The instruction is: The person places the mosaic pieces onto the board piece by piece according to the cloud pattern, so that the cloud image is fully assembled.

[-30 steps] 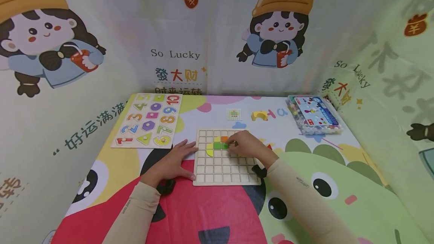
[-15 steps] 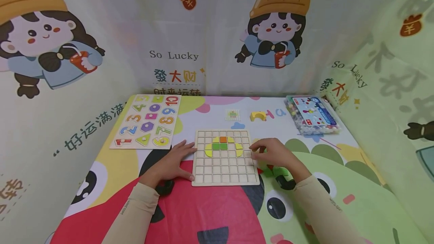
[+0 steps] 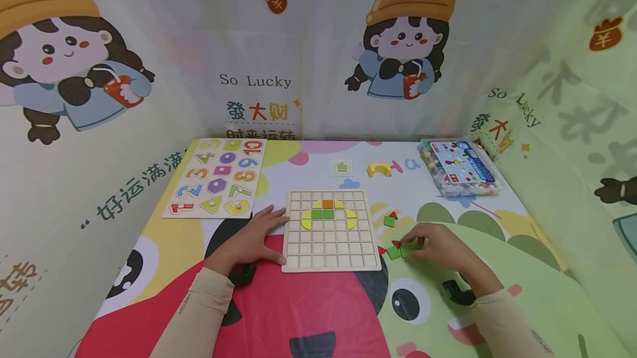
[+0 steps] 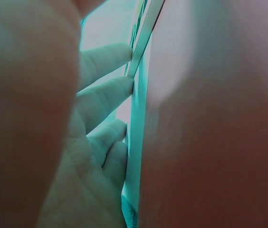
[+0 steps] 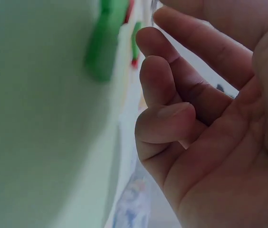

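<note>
In the head view, a wooden grid board [image 3: 332, 253] lies on the table. Set in its upper cells are several yellow curved pieces [image 3: 307, 221], an orange square [image 3: 327, 204] and two green squares [image 3: 322, 214]. My left hand [image 3: 251, 239] rests at the board's left edge, fingers spread; the left wrist view has the fingertips [image 4: 124, 85] against the board's side. My right hand [image 3: 438, 244] is right of the board, its fingertips at a green square tile [image 3: 405, 250]. Beside that are another green tile [image 3: 393, 253] and red triangles [image 3: 396, 243]. In the right wrist view the tiles [image 5: 103, 47] are blurred.
One more green tile [image 3: 389, 221] with a red triangle [image 3: 393, 214] lies farther back. Behind the board are a small pattern card [image 3: 342, 168] and a yellow arch block [image 3: 379, 170]. A number puzzle [image 3: 214, 178] lies back left; a clear box of beads [image 3: 460, 169] sits back right.
My right hand has moved from the board's grid out to the right, down to the loose tiles. The left hand has stayed at the board's edge.
</note>
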Tool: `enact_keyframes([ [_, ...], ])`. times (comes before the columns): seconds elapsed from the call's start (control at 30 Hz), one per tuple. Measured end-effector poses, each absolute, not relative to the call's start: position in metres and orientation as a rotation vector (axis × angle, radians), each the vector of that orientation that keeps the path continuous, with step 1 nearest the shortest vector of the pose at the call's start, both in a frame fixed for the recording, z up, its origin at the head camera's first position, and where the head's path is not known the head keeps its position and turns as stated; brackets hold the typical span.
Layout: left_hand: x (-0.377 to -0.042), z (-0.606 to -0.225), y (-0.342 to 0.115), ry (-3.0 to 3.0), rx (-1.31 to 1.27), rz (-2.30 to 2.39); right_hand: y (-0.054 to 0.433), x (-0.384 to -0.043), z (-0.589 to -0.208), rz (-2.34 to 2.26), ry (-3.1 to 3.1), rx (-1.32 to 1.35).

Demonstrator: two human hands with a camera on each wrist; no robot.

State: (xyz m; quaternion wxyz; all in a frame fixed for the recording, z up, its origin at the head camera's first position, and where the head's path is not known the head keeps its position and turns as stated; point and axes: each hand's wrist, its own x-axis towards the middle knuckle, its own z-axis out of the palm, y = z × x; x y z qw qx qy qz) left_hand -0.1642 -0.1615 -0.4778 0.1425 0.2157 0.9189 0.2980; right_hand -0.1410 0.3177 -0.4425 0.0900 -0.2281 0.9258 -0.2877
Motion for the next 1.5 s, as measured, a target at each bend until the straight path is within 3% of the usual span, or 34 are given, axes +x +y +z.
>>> enact_keyframes([
  [0.73, -0.165, -0.478, -0.161, 2.628, 0.616, 0.876, 0.341, -0.122, -0.46, -0.854, 2.904, -0.532],
  [1.5, -0.166, -0.477, -0.161, 2.634, 0.614, 0.862, 0.34, -0.128, -0.462, -0.881, 2.946, -0.669],
])
